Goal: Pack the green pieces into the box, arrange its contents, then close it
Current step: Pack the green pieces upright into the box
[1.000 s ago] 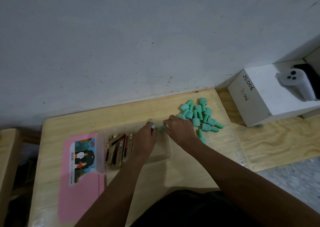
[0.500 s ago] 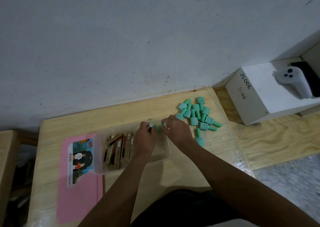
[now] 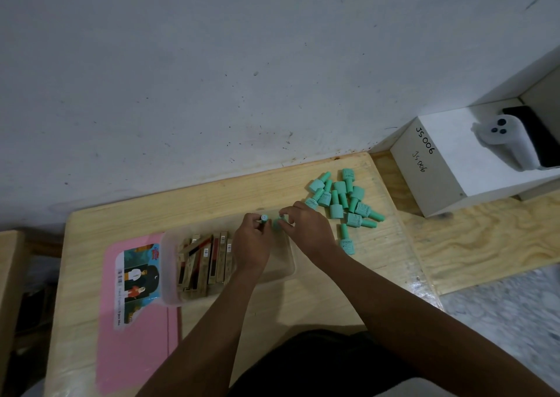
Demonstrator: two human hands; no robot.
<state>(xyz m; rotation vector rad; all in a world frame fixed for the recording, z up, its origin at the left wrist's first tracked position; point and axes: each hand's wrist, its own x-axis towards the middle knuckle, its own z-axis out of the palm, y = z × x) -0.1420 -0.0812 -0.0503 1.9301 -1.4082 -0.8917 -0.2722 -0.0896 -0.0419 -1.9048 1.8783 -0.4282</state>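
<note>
A clear plastic box (image 3: 169, 263) stands on the wooden table, its left half filled with upright brown and red packs (image 3: 206, 263). My left hand (image 3: 251, 242) is over the box's far right part and grips a green piece (image 3: 264, 218) upright. My right hand (image 3: 306, 226) is beside it and pinches another green piece (image 3: 277, 224) over the box's far rim. Several more green bottle-shaped pieces (image 3: 342, 202) lie in a loose pile on the table to the right of my hands.
The pink lid (image 3: 136, 321) with a picture label lies flat left of and under the box. A white carton (image 3: 454, 166) marked JS006 sits at the right with a white controller (image 3: 506, 142) on it. The grey wall runs behind the table.
Both hands stay over the box's far right part, each still holding a green piece. The view has shifted slightly; the pile on the table looks unchanged.
</note>
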